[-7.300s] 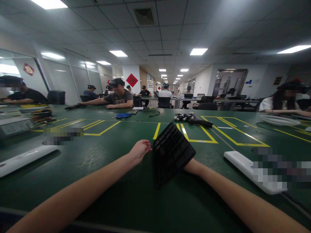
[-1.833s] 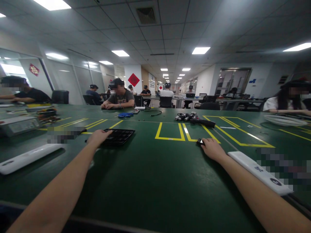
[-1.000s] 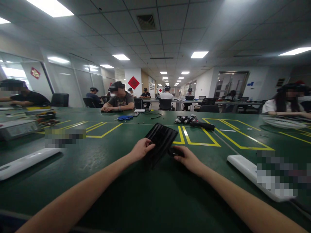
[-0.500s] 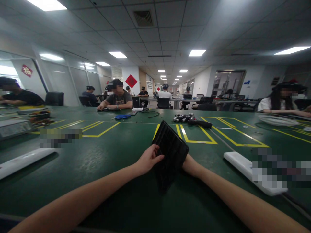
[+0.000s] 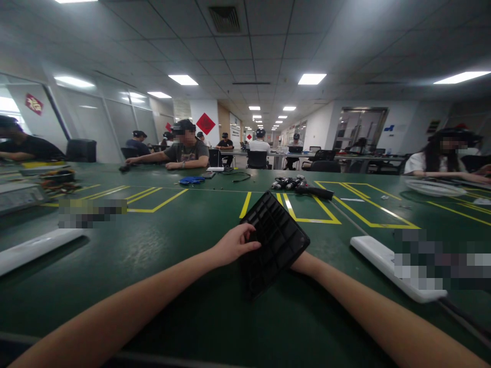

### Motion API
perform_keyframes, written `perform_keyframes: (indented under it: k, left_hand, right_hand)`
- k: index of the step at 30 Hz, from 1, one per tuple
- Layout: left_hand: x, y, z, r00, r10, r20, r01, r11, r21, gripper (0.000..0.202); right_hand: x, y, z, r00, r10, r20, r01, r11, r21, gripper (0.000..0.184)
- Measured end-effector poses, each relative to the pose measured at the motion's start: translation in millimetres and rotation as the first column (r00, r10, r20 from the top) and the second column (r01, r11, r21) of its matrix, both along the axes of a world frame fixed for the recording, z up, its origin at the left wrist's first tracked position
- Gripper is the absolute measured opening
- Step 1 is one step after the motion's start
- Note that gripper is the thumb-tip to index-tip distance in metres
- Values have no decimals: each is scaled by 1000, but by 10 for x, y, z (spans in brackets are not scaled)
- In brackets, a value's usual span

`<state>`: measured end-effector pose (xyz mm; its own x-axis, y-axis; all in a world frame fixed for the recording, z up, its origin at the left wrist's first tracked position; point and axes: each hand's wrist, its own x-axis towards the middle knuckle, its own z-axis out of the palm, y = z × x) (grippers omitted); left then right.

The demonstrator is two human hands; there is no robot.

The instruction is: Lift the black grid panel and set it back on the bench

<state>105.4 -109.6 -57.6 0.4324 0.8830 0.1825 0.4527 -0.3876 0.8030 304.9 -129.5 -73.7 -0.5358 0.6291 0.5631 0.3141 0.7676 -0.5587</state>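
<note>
A black gridded plastic tray is held tilted up on edge above the green table, its ribbed face toward me. My left hand grips the tray's left edge, fingers curled onto it. My right hand is hidden behind the tray; only its wrist shows at the tray's lower right, so what its fingers do cannot be seen.
A white bar lies at the right, another white bar at the left. Yellow floor-tape boxes mark the table beyond. Dark tools and a blue item lie farther back. Several people sit around the table.
The tray lay flat at the left under my left hand; it has come to the middle and tilted up. My right hand, which took up a small dark thing, moved behind the tray.
</note>
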Motion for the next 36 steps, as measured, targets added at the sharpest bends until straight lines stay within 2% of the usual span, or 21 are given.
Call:
perform_keyframes:
  k: [1, 3, 5, 6, 7, 8, 12, 13, 18, 21, 23, 29, 36]
  left_hand:
    - [-5, 20, 22, 998, 37, 43, -37, 999, -20, 38]
    - [-29, 80, 55, 941, 242, 235, -213, 967, -140, 24]
    - [-75, 154, 72, 779, 491, 389, -377, 863, -335, 16]
    - [-102, 189, 77, 704, 577, 414, -415, 808, -419, 18]
    - [-129, 218, 80, 659, 625, 418, -428, 769, -475, 19]
    - [-154, 240, 84, 644, 642, 416, -425, 753, -503, 20]
    - [-189, 239, 96, 684, 594, 424, -318, 766, -559, 10]
    - [-185, 223, 95, 715, 561, 417, -285, 779, -559, 9]
    - [-165, 109, 90, 905, 292, 310, -123, 876, -466, 33]
    - [-151, 36, 113, 927, 154, 341, 33, 874, -484, 31]
    - [-132, -2, 128, 928, 101, 358, 93, 869, -486, 29]
    - [-78, -36, 103, 964, 111, 243, -20, 937, -350, 28]
    - [-58, -27, 41, 981, 63, 181, -4, 952, -307, 30]
  right_hand:
    - [-8, 19, -35, 1000, -4, 21, 3, 1000, 21, 39]
    - [-13, 39, -85, 998, -21, 53, 18, 998, 55, 42]
    - [-1, 38, -106, 996, -39, 86, 33, 997, 67, 45]
    - [10, 34, -110, 994, -44, 101, 37, 997, 71, 46]
    - [21, 31, -111, 993, -48, 112, 40, 997, 73, 47]
    - [31, 29, -112, 992, -50, 118, 41, 996, 76, 48]
    - [33, 46, -132, 994, -52, 96, 44, 995, 88, 50]
    - [25, 53, -139, 995, -50, 90, 42, 995, 91, 50]
    - [-10, 56, -150, 996, -19, 85, 12, 997, 75, 47]
    - [-23, 42, -132, 997, 10, 79, -15, 998, 57, 45]
    - [-40, 32, -110, 997, 30, 71, -34, 998, 44, 44]
    - [-118, -18, -29, 998, 59, -11, -59, 998, -7, 40]
    - [-91, 16, -77, 997, 48, 59, -49, 999, 14, 41]
